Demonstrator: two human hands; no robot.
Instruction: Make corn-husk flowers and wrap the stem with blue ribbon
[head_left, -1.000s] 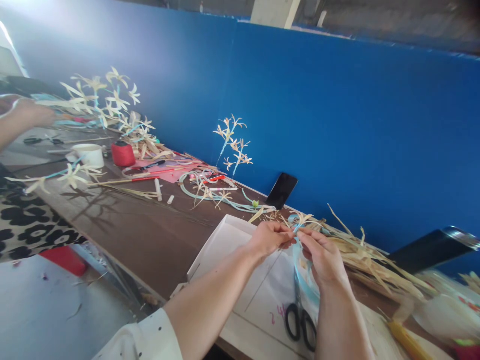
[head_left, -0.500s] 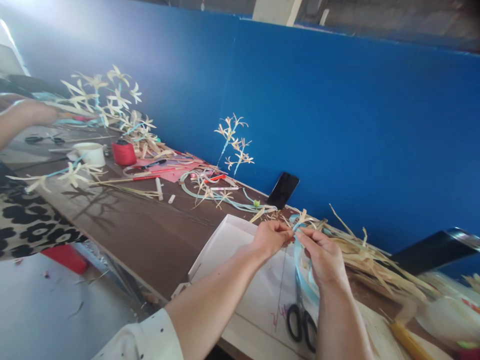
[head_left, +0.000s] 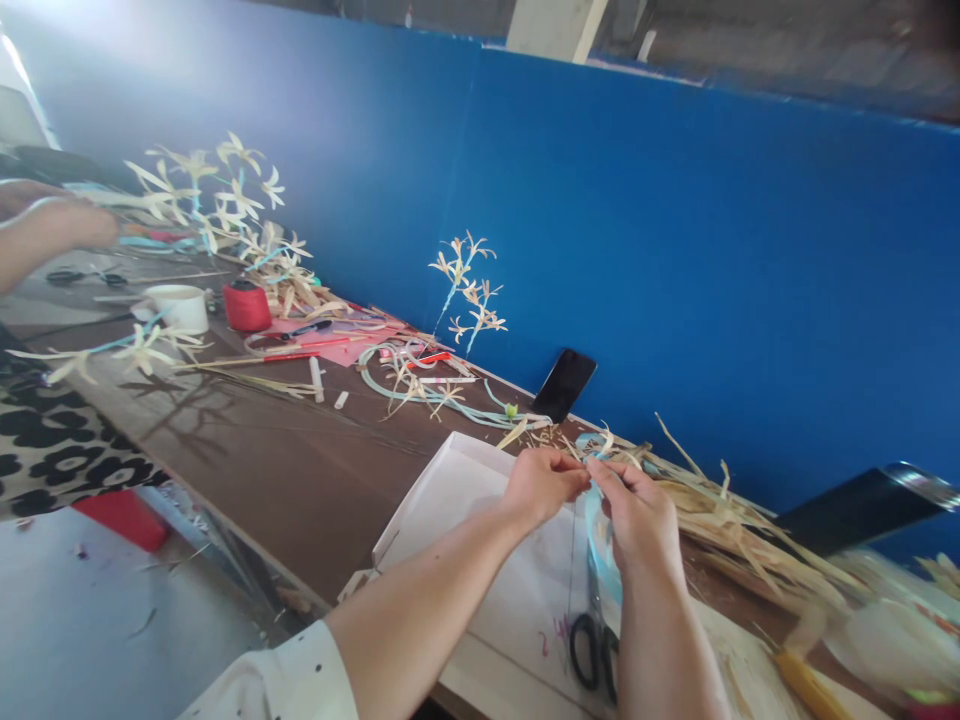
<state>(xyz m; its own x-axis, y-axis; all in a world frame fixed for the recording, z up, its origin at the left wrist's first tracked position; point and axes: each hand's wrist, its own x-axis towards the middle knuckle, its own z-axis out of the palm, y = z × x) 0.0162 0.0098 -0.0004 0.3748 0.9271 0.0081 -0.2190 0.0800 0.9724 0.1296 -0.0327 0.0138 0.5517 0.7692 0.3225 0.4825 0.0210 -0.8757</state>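
Observation:
My left hand (head_left: 544,488) and my right hand (head_left: 643,515) meet fingertip to fingertip over a shallow white box (head_left: 450,480). Both are pinched closed at a pale husk flower (head_left: 607,440), whose stem lies mostly hidden behind the fingers. A light blue strip of tape (head_left: 602,545) hangs in a loop from my right fingers. Below it, scissors (head_left: 583,650) with black handles lie in the box, partly covered by my right forearm.
A dark phone (head_left: 564,385) leans against the blue wall (head_left: 675,250). Dry husk strips (head_left: 727,510) lie to the right. Leftward are finished husk flowers (head_left: 469,290), red thread (head_left: 247,306), a white cup (head_left: 180,308) and another person's hand (head_left: 71,222).
My hands stay pinched together at the flower, my right hand shifting slightly left. The flower has turned and shows less above the fingers. The tape loop has swung.

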